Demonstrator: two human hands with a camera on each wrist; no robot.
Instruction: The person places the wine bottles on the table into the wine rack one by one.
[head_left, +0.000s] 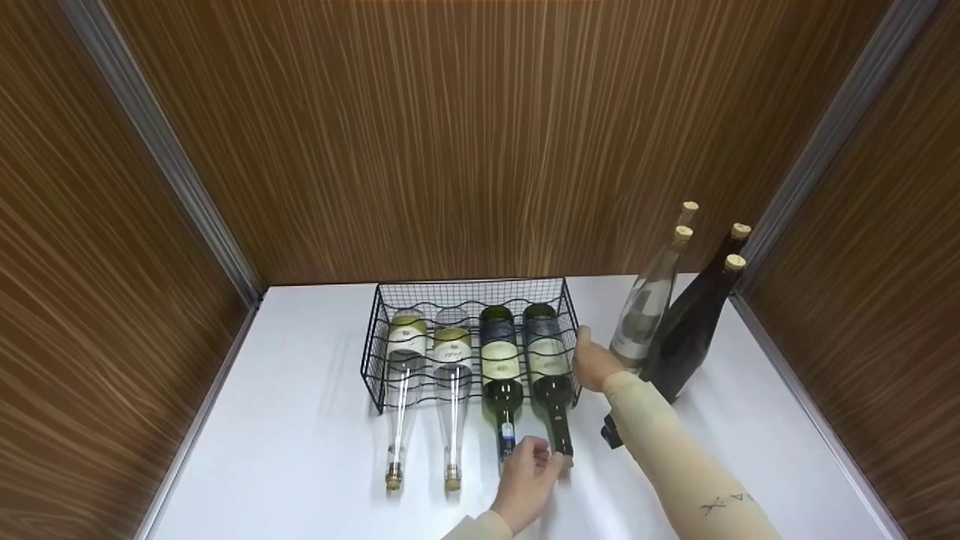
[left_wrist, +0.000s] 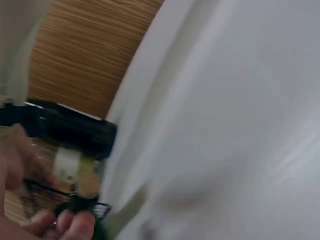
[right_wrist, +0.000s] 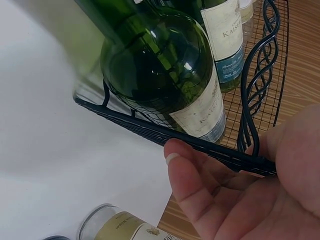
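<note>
A black wire wine rack (head_left: 471, 283) on the white table holds corked bottles lying on their sides, necks toward me. On its left are two clear wine bottles (head_left: 453, 390); on its right, a green wine bottle (head_left: 500, 360) and the outermost green wine bottle (head_left: 553, 394). My left hand (head_left: 519, 484) is at that outermost bottle's neck end, thumb by the cork, and pinches it with curled fingers. At the rack's right side my right hand (head_left: 596, 365) grips the frame; in the right wrist view its fingers (right_wrist: 187, 180) curl under the black rail.
Right of the rack stand two clear bottles (head_left: 643, 315) and two dark bottles (head_left: 686, 341), all corked. A dark object (head_left: 611, 433) shows partly behind my right forearm. Wood-grain panels (head_left: 450, 150) enclose the table (head_left: 247, 450) at the back and both sides.
</note>
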